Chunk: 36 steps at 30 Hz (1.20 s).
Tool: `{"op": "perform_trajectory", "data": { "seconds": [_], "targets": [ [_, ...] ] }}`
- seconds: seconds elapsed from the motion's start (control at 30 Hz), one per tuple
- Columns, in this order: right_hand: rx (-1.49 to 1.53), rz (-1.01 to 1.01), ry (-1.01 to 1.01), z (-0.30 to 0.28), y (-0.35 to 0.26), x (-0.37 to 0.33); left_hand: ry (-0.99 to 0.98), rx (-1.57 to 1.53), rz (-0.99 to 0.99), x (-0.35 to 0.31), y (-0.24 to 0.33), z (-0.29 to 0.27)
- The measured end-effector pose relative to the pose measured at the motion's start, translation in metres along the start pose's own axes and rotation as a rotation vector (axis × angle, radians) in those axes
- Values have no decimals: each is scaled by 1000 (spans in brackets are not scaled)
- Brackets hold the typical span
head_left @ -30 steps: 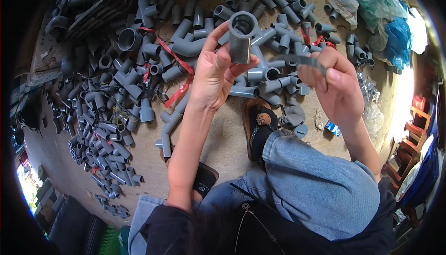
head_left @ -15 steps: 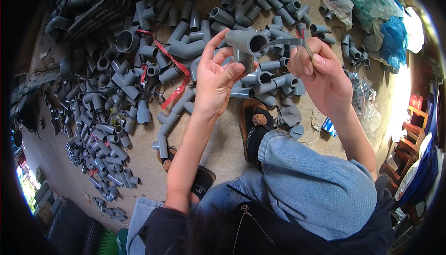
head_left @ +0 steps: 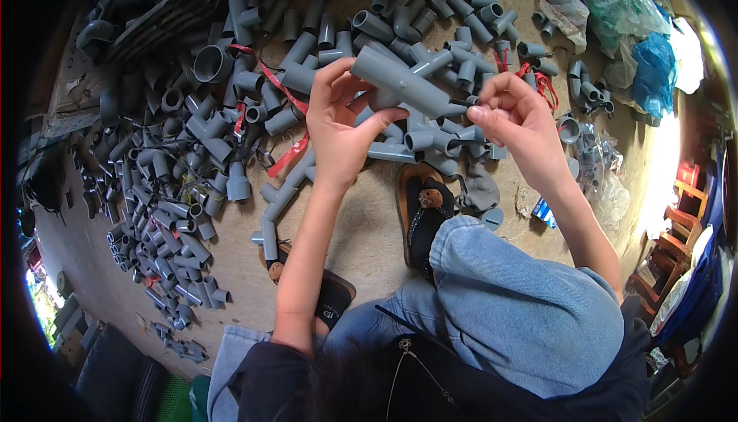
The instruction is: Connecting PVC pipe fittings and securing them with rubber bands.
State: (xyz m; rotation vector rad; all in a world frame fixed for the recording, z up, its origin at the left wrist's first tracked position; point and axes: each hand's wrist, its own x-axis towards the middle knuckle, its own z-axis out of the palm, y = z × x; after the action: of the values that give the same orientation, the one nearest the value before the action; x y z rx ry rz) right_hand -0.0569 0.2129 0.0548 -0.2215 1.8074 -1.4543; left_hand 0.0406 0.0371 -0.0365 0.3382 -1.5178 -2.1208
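Observation:
A grey plastic pipe tee [head_left: 401, 85] is held up in my left hand [head_left: 337, 141], whose fingers and thumb wrap round its branch. The tee's main tube slants down to the right, its side turned upward. My right hand [head_left: 530, 134] is closed in a pinch just off the tube's right end. Between its fingertips and that end shows a thin dark strip [head_left: 460, 104], perhaps a blade. Most of the strip is hidden by the tee and the fingers, and I cannot tell whether it enters the tube. Below lie more grey fittings [head_left: 427, 141].
Grey pipe fittings [head_left: 165, 230] cover the floor to the left and ahead, with red ribbon [head_left: 288, 159] among them. Plastic bags [head_left: 653, 64] lie at the far right. My sandalled foot [head_left: 423, 218] and denim-covered knee [head_left: 523, 299] are close below my hands.
The tee has turned: its right opening faced me before, and now its side shows. My right hand has moved slightly down, and the strip, plainly visible earlier, is now mostly hidden.

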Motion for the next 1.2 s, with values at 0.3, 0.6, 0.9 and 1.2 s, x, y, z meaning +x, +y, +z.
{"op": "perform_trajectory", "data": {
  "seconds": [0.3, 0.6, 0.9, 1.2],
  "targets": [
    [-117, -97, -26, -2, 14, 6, 116, -209, -195, -13, -17, 16],
    [-19, -169, 11, 4, 5, 3, 124, -508, -431, -19, -35, 10],
    [-151, -51, 50, 0, 8, 4, 136, -294, -306, -15, -34, 6],
    [-489, -113, 141, 13, 9, 9, -32, -254, -260, -16, -29, 1]
  ]
}}
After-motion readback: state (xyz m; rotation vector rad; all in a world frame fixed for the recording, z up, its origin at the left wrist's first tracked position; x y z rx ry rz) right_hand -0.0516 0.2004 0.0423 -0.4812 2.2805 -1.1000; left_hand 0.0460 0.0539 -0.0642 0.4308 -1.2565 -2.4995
